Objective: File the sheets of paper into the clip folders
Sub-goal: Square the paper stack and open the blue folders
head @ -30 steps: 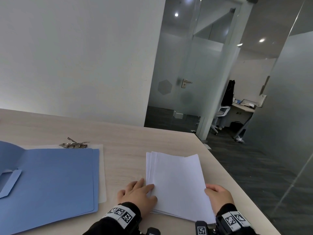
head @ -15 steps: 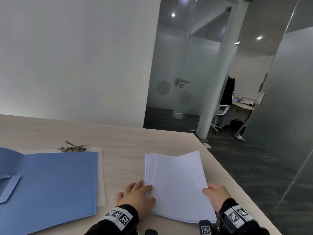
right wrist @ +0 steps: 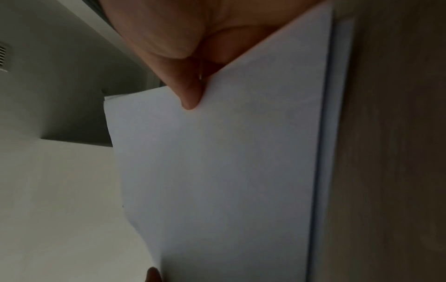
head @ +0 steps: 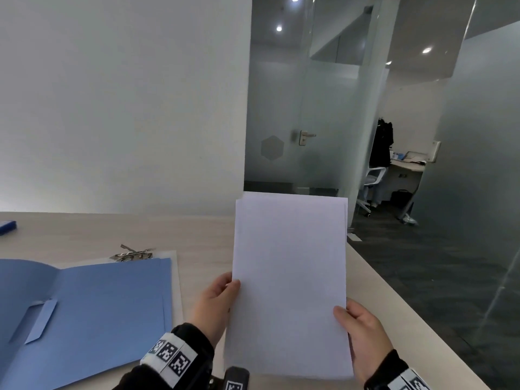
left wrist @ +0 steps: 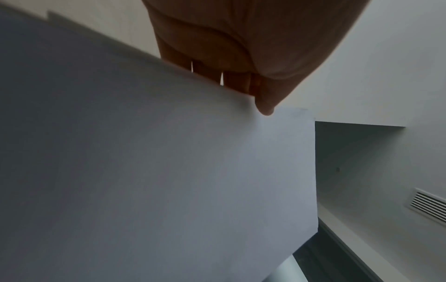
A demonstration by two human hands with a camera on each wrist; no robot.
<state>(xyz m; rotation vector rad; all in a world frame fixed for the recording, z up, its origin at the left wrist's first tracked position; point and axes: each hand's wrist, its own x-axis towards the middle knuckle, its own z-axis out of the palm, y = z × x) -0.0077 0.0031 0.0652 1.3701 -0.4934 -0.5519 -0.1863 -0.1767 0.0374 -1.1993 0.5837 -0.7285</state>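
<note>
A stack of white paper sheets [head: 289, 277] stands upright above the table, its top edges slightly uneven. My left hand [head: 218, 302] grips its left edge, thumb in front and fingers behind. My right hand [head: 361, 333] grips the right edge the same way. The left wrist view shows the sheets [left wrist: 156, 162] with my thumb on them; the right wrist view shows the sheets [right wrist: 229, 171] pinched under my thumb. An open blue clip folder [head: 84, 319] lies flat at the left, with a metal clip [head: 132, 254] at its far edge.
The wooden table [head: 202, 237] ends at a right edge close to my right hand, with dark floor beyond. A white wall stands behind the table. A small blue object [head: 7, 227] lies at the far left. A glass door and an office desk stand in the background.
The stack lay flat on the table with both hands at its near corners; now both hands have lifted it and stood it upright in front of me.
</note>
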